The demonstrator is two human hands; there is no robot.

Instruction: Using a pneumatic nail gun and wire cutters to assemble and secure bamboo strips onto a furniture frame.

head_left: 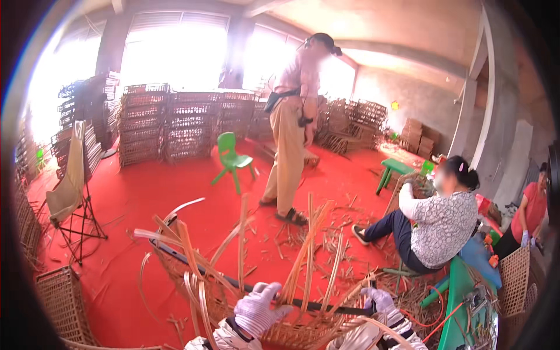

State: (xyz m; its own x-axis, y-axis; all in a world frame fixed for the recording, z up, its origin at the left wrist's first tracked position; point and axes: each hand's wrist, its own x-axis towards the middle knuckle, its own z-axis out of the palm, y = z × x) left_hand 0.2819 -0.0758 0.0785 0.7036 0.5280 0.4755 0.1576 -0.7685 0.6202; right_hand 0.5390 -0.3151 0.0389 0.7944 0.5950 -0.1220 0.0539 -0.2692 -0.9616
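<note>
In front of me stands a partly woven basket [297, 336], with pale and orange-brown strips [309, 251] standing up loosely from its edge. A dark bar [312, 304] runs along its upper rim. My left hand [259, 309], in a whitish glove, is closed round the bar near the middle, thumb toward the right. Also gloved, my right hand [382, 302] is at the basket's right end with fingers bent around a small dark piece [373, 284] that I cannot make out. The basket's lower part is cut off by the frame.
Strip scraps [326, 256] litter the red floor [146, 192]. A seated person [443, 227] works at right; another person [289, 128] stands ahead. Around are a green chair [233, 157], folding chair [70, 181], woven basket [64, 303], stacked baskets [192, 122] and a green table [458, 303] with cords.
</note>
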